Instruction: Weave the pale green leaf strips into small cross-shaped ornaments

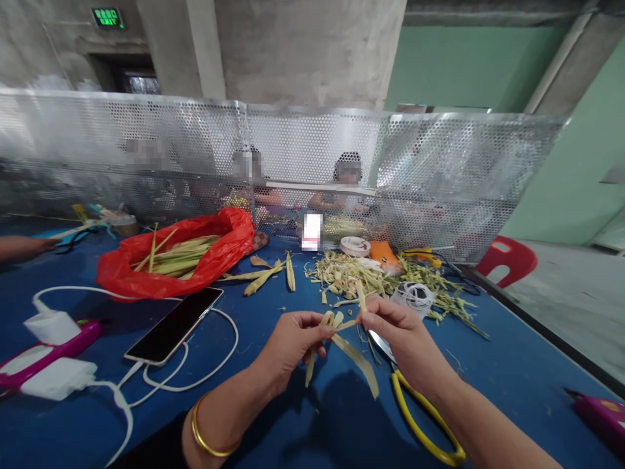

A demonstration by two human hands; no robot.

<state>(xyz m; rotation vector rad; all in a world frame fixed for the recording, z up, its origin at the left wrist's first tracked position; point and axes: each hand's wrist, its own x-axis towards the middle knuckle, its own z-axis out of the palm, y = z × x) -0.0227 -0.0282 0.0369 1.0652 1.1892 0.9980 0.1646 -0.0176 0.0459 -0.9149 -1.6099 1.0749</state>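
Observation:
My left hand (297, 339) pinches a small folded piece of pale plant-leaf strips (354, 359), whose loose ends hang below the fingers. To its right, my right hand (398, 332) is closed with thumb and finger on one strip (361, 299) of the same pale leaf, which sticks up above the fingertips. Another strip runs between both hands. Scissors (424, 420) with yellow handles lie on the table under my right wrist, their blades partly hidden by the hand. Just beyond the hands spreads a heap of leaf scraps (342, 277).
On the left, a red plastic bag (146, 286) holds leaf strips, near a charging phone (176, 326) and a purple power strip (49, 355) with white cables. White cord (417, 296), tape (355, 246) and yellow-handled pliers (422, 255) sit by the scraps. A perforated metal screen (312, 143) stands behind; people sit beyond.

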